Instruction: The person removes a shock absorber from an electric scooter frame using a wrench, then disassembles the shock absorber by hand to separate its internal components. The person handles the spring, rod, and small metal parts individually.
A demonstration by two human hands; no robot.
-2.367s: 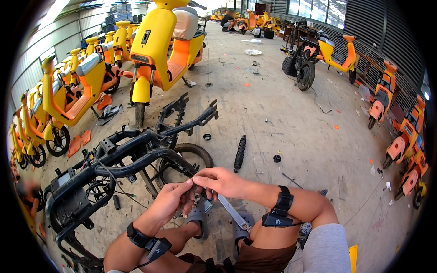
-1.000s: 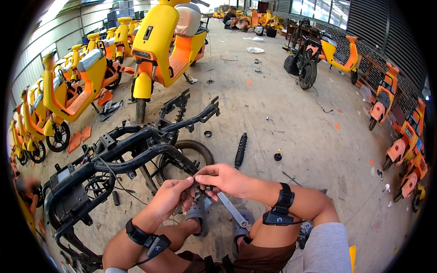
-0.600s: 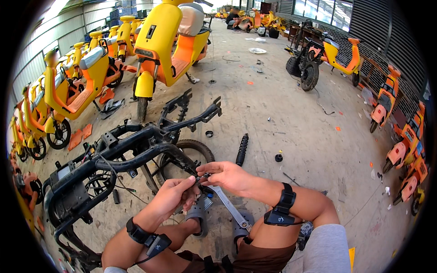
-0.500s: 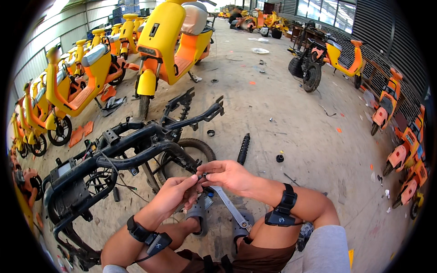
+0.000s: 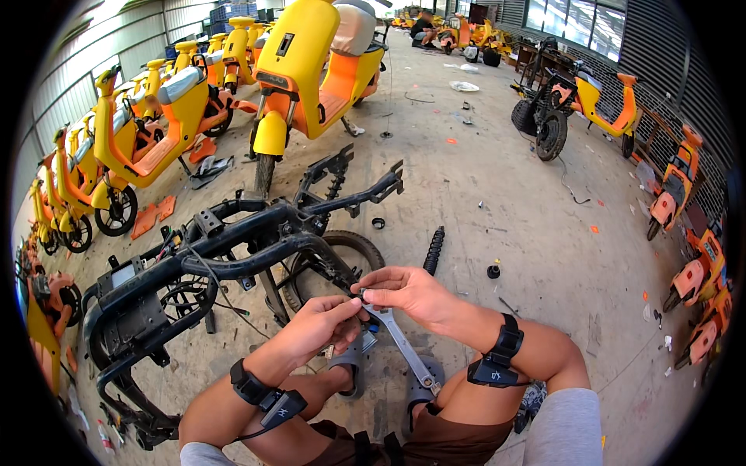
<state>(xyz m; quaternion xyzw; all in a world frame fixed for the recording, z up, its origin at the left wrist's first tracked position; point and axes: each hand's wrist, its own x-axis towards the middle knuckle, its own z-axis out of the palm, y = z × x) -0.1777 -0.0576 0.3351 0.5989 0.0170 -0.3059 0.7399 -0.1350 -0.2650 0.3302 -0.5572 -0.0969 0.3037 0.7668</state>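
My right hand (image 5: pixel 413 297) is closed in a pinch on a small dark part (image 5: pixel 362 294), too small to make out its kind. My left hand (image 5: pixel 326 326) meets it from the other side, thumb and fingertips pressed together at the same spot. What the left fingers hold is mostly hidden. Under the hands a silver wrench (image 5: pixel 406 351) slants down, its ring end by my right shoe (image 5: pixel 426 374). A black scooter frame (image 5: pixel 249 264) lies to the left, its rear wheel (image 5: pixel 365 242) just beyond my hands.
A black shock absorber (image 5: pixel 434 250) lies past my right hand, with a small black part (image 5: pixel 493 271) farther right. A yellow scooter (image 5: pixel 299 66) stands ahead. More scooters line the left and right sides. A person (image 5: pixel 423 33) crouches far back.
The view has shifted, so the scene sits a little farther right. My hands stay together at the small part, with slight finger movement.
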